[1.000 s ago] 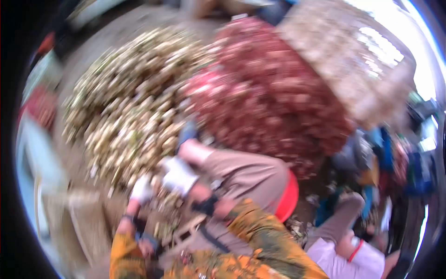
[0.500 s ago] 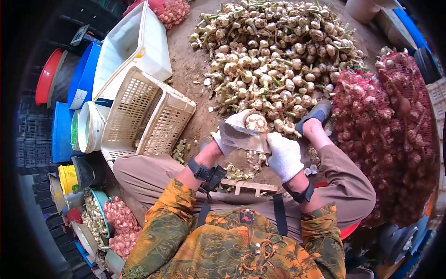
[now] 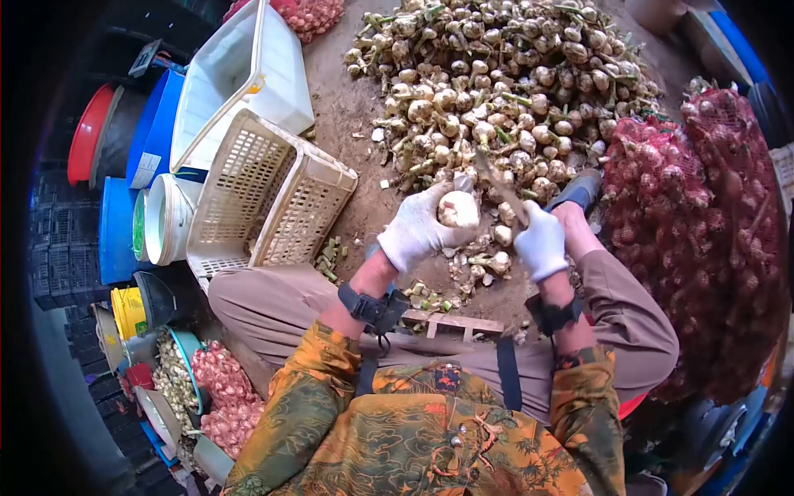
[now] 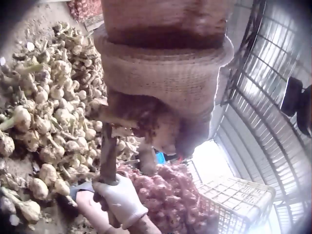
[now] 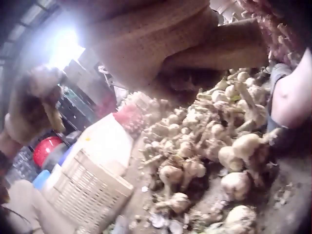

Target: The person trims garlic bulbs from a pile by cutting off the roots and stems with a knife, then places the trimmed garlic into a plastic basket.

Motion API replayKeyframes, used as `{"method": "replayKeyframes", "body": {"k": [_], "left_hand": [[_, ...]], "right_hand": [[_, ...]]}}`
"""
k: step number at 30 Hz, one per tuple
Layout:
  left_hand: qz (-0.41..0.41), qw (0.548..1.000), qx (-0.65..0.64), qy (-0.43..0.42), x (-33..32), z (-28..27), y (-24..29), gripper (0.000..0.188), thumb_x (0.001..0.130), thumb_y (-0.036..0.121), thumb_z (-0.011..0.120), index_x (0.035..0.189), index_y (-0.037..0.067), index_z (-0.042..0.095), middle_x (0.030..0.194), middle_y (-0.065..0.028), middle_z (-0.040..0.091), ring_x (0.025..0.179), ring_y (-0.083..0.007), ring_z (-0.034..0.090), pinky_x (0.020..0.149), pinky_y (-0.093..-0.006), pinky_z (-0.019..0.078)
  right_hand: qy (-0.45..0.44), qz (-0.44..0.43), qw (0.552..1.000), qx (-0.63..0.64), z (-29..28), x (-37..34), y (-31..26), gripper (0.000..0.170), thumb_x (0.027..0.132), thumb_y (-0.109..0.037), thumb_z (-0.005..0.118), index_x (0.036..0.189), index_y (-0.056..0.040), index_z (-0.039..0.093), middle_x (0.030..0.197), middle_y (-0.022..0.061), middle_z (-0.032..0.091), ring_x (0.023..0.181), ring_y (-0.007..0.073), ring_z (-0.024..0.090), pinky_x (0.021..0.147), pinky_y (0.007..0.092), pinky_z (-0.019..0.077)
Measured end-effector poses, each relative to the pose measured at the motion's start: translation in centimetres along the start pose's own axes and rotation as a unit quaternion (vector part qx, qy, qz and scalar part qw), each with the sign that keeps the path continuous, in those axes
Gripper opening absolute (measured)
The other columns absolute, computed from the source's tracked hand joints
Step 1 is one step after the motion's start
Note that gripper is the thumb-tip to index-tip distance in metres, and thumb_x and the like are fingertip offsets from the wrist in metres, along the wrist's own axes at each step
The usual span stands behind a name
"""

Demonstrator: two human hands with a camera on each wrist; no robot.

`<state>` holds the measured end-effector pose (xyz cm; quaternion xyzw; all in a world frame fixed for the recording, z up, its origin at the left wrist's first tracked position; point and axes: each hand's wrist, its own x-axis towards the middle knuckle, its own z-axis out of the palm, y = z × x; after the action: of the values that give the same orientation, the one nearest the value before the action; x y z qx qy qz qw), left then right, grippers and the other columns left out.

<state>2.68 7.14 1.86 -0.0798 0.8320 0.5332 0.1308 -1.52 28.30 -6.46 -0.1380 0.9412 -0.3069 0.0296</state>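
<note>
In the head view, my left hand (image 3: 413,227), in a white knit glove, holds a pale garlic bulb (image 3: 459,210) between fingers and thumb. My right hand (image 3: 542,243), also gloved, grips a knife (image 3: 499,186) whose blade is turned nearly edge-on and slants up and left, apart from the bulb. The left wrist view has the same knife (image 4: 108,156) standing upright in the right fist. Just past both hands lies a big heap of garlic (image 3: 504,99) with stalks. Cut stalk pieces (image 3: 426,298) are scattered on the ground below the hands.
Red mesh sacks of garlic (image 3: 662,198) stand on the right, beside my foot (image 3: 576,190). On the left are a tipped beige crate (image 3: 306,207), a white tub (image 3: 281,83) and several buckets. A small wooden frame (image 3: 455,322) lies between my legs.
The blurred head view has swung back to face the garlic heap. Since half a second ago, the knife has moved off the bulb to the right and turned edge-on; the left hand still holds the bulb.
</note>
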Motion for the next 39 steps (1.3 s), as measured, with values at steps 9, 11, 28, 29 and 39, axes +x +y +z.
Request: {"method": "replayKeyframes", "body": {"k": [9, 11, 28, 29, 39], "left_hand": [[-0.011, 0.961, -0.275, -0.009, -0.3, 0.4, -0.6, 0.06, 0.065, 0.013, 0.08, 0.118, 0.002, 0.054, 0.102, -0.0031, 0.062, 0.093, -0.0119, 0.059, 0.086, -0.0258, 0.0475], [-0.04, 0.901, -0.432, 0.003, -0.3, 0.5, -0.8, 0.041, 0.073, 0.01, 0.075, 0.108, 0.004, 0.055, 0.087, -0.0013, 0.058, 0.08, -0.0119, 0.057, 0.078, -0.0262, 0.047], [0.286, 0.559, -0.769, 0.123, 0.3, -15.4, -7.9, 0.041, 0.095, 0.039, 0.047, 0.098, 0.001, 0.063, 0.106, -0.0173, 0.064, 0.103, -0.024, 0.061, 0.082, -0.0374, 0.0535], [0.22, 0.628, -0.734, 0.137, 2.2, -15.6, -11.7, 0.049, 0.095, 0.049, 0.043, 0.097, 0.004, 0.062, 0.103, -0.0109, 0.065, 0.096, -0.0211, 0.061, 0.079, -0.0291, 0.0506], [-0.153, 0.885, 0.43, 0.088, 10.7, 13.2, -25.9, 0.018, 0.08, 0.012, 0.057, 0.094, 0.004, 0.064, 0.103, -0.0214, 0.059, 0.084, -0.0379, 0.064, 0.074, -0.0452, 0.0532]], "right_hand": [[-0.073, 0.075, 0.994, -0.044, 0.3, 0.0, 2.1, 0.014, 0.078, -0.017, 0.065, 0.086, -0.0054, 0.064, 0.078, 0.0191, 0.067, 0.077, 0.0359, 0.066, 0.067, 0.0458, 0.0514], [0.01, 0.056, 0.995, 0.077, 0.8, 0.0, 2.6, 0.015, 0.077, -0.015, 0.069, 0.088, -0.0055, 0.065, 0.076, 0.0179, 0.066, 0.074, 0.032, 0.067, 0.064, 0.0408, 0.0511], [-0.193, 0.186, 0.894, 0.358, 0.6, -0.6, 1.4, 0.009, 0.077, -0.009, 0.06, 0.083, -0.004, 0.063, 0.063, 0.0021, 0.06, 0.051, 0.0091, 0.055, 0.048, 0.0249, 0.0429], [-0.157, 0.173, 0.886, 0.4, 0.4, 0.1, 0.9, 0.008, 0.078, -0.007, 0.06, 0.084, -0.0034, 0.062, 0.064, 0.0021, 0.059, 0.051, 0.0097, 0.055, 0.048, 0.0242, 0.043], [-0.12, 0.156, 0.913, 0.358, 0.4, -0.2, 1.5, 0.011, 0.081, -0.009, 0.062, 0.089, -0.0021, 0.063, 0.066, 0.0007, 0.06, 0.055, 0.0073, 0.055, 0.049, 0.0221, 0.041]]}}
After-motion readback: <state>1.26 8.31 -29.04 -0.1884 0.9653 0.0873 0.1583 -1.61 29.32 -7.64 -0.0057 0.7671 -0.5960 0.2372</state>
